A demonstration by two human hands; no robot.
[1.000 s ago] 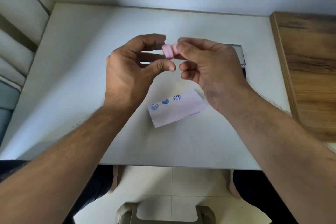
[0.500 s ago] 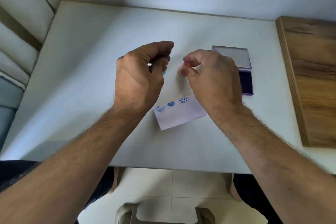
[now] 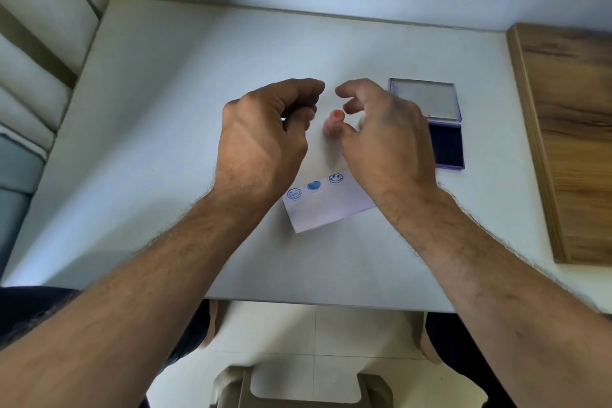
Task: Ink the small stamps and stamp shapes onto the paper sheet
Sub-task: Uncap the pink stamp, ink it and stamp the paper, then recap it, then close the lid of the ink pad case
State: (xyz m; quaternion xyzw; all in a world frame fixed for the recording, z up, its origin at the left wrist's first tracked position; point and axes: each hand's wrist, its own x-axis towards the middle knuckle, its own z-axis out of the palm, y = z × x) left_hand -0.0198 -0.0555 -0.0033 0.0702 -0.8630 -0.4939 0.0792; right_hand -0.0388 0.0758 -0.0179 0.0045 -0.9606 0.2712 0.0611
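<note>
A small pink stamp [image 3: 332,124] with an orange-red round face turned up sits between my two hands, above the table. My right hand [image 3: 387,142] pinches its lower part with thumb and a finger; the other fingers are spread. My left hand [image 3: 265,142] hovers just left of it with fingers curled in; anything inside is hidden. The paper sheet [image 3: 331,212] lies below the hands and carries three blue prints along its top edge: a round face, a heart and a smiley. The open ink pad [image 3: 445,146] lies to the right, dark blue.
The ink pad's clear lid [image 3: 425,99] lies folded back behind it. A wooden board [image 3: 569,142] borders the white table [image 3: 165,109] on the right. A wall runs along the far edge. Something pale shows under my right fingers [image 3: 361,121].
The hands came down from chest height towards the table and drew slightly apart. The pink stamp is now at my right thumb with its orange-red face up.
</note>
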